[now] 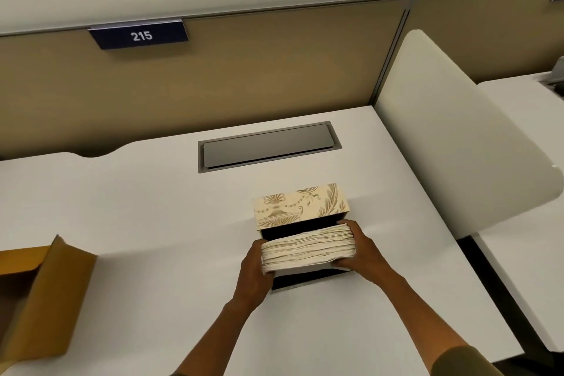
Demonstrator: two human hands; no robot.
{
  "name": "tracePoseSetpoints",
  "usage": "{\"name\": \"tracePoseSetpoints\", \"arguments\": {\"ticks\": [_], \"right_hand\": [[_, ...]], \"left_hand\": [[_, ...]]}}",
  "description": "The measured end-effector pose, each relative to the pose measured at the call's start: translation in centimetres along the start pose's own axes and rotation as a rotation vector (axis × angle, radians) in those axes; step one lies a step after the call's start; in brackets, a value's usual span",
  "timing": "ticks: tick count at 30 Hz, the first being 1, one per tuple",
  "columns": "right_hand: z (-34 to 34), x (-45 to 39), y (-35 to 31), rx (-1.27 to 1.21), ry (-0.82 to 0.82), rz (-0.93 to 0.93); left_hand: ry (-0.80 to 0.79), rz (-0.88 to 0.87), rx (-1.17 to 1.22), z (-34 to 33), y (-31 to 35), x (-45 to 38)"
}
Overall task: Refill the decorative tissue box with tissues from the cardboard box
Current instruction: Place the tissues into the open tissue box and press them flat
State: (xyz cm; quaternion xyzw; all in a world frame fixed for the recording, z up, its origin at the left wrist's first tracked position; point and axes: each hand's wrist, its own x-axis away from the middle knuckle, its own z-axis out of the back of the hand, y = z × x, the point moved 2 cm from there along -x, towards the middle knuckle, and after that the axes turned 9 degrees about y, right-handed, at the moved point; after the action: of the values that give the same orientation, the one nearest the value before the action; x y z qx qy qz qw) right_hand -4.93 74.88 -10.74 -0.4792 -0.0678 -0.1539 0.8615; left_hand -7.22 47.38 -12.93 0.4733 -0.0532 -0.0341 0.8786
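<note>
The decorative tissue box, cream with gold ornament and a black inside, stands on the white desk with its open side facing me. A thick stack of white tissues sits in that opening, held from both ends. My left hand grips the stack's left end and my right hand grips its right end. Part of the stack is inside the box; dark gaps show above and below it. The brown cardboard box stands open at the desk's left edge, its flap raised.
A grey cable hatch is set into the white desk behind the box. A tan partition with a "215" sign closes the back. A cream divider panel stands on the right, with another desk beyond it.
</note>
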Motion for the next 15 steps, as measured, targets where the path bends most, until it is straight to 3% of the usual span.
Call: {"name": "tracePoseSetpoints", "arguments": {"ticks": [5, 15], "right_hand": [[-1.7, -0.6, 2.6, 0.082, -0.037, -0.042], [-1.2, -1.6, 3.0, 0.135, -0.027, -0.017]], "left_hand": [[-0.076, 0.060, -0.018, -1.7, -0.9, 0.3], [-0.077, 0.071, -0.131, -2.3, -1.2, -0.1]]}}
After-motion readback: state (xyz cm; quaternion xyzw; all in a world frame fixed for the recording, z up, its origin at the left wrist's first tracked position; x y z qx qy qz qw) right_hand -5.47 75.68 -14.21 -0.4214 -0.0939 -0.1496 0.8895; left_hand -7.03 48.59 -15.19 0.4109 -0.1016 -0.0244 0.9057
